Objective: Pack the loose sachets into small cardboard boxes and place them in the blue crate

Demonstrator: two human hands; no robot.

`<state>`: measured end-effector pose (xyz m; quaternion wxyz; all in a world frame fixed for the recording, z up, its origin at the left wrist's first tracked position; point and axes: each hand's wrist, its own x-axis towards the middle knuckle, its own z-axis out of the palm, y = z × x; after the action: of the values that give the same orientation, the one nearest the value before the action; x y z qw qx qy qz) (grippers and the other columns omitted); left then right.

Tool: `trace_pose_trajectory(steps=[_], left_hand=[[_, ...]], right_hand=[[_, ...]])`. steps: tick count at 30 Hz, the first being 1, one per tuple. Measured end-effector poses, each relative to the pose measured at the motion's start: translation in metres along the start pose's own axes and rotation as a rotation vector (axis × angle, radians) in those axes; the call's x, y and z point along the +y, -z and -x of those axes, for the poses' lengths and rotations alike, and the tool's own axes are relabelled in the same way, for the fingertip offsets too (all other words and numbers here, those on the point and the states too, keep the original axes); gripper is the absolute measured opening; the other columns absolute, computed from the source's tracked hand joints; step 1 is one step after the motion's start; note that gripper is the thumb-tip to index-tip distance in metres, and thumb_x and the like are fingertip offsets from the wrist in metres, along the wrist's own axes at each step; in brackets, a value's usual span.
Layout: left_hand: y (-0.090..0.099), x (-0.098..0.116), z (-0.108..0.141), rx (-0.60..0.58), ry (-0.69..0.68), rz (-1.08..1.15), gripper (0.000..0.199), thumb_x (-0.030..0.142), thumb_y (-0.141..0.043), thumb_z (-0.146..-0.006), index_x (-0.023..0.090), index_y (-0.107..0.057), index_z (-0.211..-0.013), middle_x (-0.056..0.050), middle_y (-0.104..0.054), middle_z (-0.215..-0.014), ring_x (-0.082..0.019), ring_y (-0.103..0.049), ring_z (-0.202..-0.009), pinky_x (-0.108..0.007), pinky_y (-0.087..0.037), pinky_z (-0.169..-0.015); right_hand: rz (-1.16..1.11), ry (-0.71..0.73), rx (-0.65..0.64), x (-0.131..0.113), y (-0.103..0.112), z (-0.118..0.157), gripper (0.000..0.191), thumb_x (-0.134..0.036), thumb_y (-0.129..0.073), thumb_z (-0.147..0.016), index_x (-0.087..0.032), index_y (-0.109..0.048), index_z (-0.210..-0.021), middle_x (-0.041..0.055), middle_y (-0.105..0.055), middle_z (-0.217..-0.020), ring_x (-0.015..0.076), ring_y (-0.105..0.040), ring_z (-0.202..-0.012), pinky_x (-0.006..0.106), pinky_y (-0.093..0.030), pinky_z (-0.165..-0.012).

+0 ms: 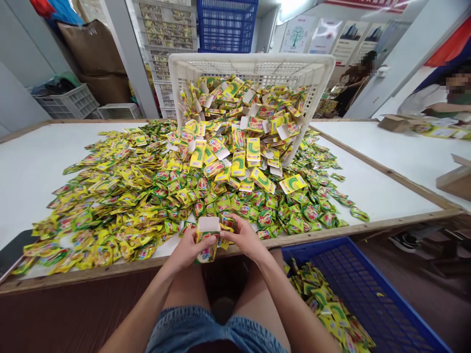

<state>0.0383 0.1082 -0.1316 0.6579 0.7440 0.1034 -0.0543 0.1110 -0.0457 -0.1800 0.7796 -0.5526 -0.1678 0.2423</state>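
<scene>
In the head view, my left hand (189, 249) is closed around a small yellow and green carton (206, 240), its white flap standing up at the top. My right hand (245, 238) is beside it, thumb and fingers pinching a small yellow candy packet (227, 223) at the carton's right side. Both hands are over the table's front edge. Behind them spreads a heap of green packets (267, 218), with yellow packets (110, 220) on the left. Several flat or opened cartons (238, 163) spill from a tipped white basket (253, 59) onto the heap.
The table's raised wooden rim (147, 270) runs along the front. A blue crate (368, 279) with filled cartons (324, 299) stands low on my right. A dark phone-like slab (16, 247) lies far left. Other people (356, 81) work at the back right, near cardboard boxes (395, 122).
</scene>
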Motion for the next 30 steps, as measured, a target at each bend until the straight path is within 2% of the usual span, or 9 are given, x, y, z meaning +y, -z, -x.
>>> trace_pose_trajectory(steps=[3,8,12,14,18,20,23,28,30], left_hand=[[-0.006,0.0,0.002,0.003,0.033,0.143,0.036,0.036,-0.068,-0.068,0.014,-0.067,-0.097,-0.007,-0.071,-0.085,-0.021,-0.064,-0.076,-0.027,-0.049,-0.067],[-0.024,-0.002,0.006,0.037,0.017,0.336,0.041,0.038,-0.068,-0.069,0.014,-0.065,-0.101,-0.009,-0.07,-0.096,-0.024,-0.064,-0.086,-0.03,-0.049,-0.074],[-0.039,-0.007,0.006,0.035,0.112,0.52,0.043,0.042,-0.069,-0.067,0.014,-0.065,-0.1,-0.01,-0.071,-0.093,-0.024,-0.066,-0.081,-0.031,-0.051,-0.07],[-0.041,-0.009,0.005,0.042,0.125,0.552,0.043,0.042,-0.07,-0.067,0.014,-0.065,-0.099,-0.01,-0.071,-0.093,-0.024,-0.066,-0.082,-0.031,-0.051,-0.071],[-0.038,-0.01,0.004,0.047,0.149,0.514,0.046,0.041,-0.073,-0.063,0.013,-0.066,-0.098,-0.01,-0.071,-0.094,-0.023,-0.066,-0.083,-0.03,-0.05,-0.073],[-0.038,-0.008,0.002,0.033,0.138,0.532,0.047,0.04,-0.074,-0.063,0.013,-0.065,-0.1,-0.01,-0.071,-0.096,-0.024,-0.066,-0.086,-0.03,-0.05,-0.076],[-0.043,-0.004,0.001,0.003,0.114,0.605,0.044,0.038,-0.072,-0.065,0.014,-0.064,-0.102,-0.01,-0.07,-0.097,-0.025,-0.065,-0.088,-0.033,-0.05,-0.078],[-0.052,-0.002,0.004,-0.041,0.086,0.61,0.04,0.035,-0.071,-0.067,0.014,-0.065,-0.101,-0.01,-0.07,-0.097,-0.026,-0.064,-0.093,-0.035,-0.05,-0.079],[-0.051,-0.003,0.006,-0.011,0.048,0.572,0.041,0.037,-0.07,-0.069,0.015,-0.064,-0.103,-0.01,-0.069,-0.101,-0.026,-0.062,-0.097,-0.035,-0.049,-0.082]], right_hand=[[-0.048,0.009,0.099,0.002,0.002,0.002,0.041,-0.032,-0.074,-0.062,-0.02,-0.056,-0.097,0.002,-0.067,-0.087,0.0188,-0.063,-0.081,0.033,-0.05,-0.075],[-0.17,0.025,0.284,0.009,-0.006,0.005,0.043,-0.036,-0.073,-0.061,-0.02,-0.056,-0.097,0.0023,-0.066,-0.083,0.0196,-0.063,-0.075,0.033,-0.051,-0.069],[-0.002,0.11,0.43,0.016,-0.009,0.008,0.035,-0.038,-0.068,-0.066,-0.02,-0.06,-0.095,0.0053,-0.063,-0.096,0.0197,-0.059,-0.082,0.031,-0.049,-0.068],[0.18,0.145,0.43,0.012,-0.004,0.012,0.029,-0.037,-0.066,-0.069,-0.02,-0.063,-0.092,0.0064,-0.06,-0.099,0.0197,-0.057,-0.084,0.031,-0.048,-0.069],[0.583,0.218,0.229,-0.013,0.011,0.023,0.026,-0.027,-0.063,-0.073,-0.021,-0.062,-0.098,0.0055,-0.061,-0.098,0.0213,-0.055,-0.093,0.036,-0.042,-0.084],[0.648,0.239,0.154,-0.023,0.013,0.027,0.034,-0.02,-0.059,-0.074,-0.022,-0.057,-0.108,0.0054,-0.059,-0.107,0.0214,-0.053,-0.101,0.037,-0.04,-0.09],[0.556,0.218,0.139,-0.027,0.005,0.03,0.038,-0.013,-0.051,-0.076,-0.023,-0.053,-0.113,0.0048,-0.059,-0.11,0.02,-0.053,-0.104,0.036,-0.041,-0.09],[0.273,0.177,0.269,-0.012,-0.007,0.027,0.032,-0.016,-0.05,-0.076,-0.02,-0.055,-0.108,0.0058,-0.06,-0.11,0.0198,-0.055,-0.103,0.034,-0.044,-0.089],[0.227,0.162,0.363,-0.01,-0.005,0.027,0.031,-0.02,-0.054,-0.076,-0.018,-0.056,-0.107,0.0071,-0.061,-0.107,0.0208,-0.056,-0.1,0.035,-0.045,-0.088]])
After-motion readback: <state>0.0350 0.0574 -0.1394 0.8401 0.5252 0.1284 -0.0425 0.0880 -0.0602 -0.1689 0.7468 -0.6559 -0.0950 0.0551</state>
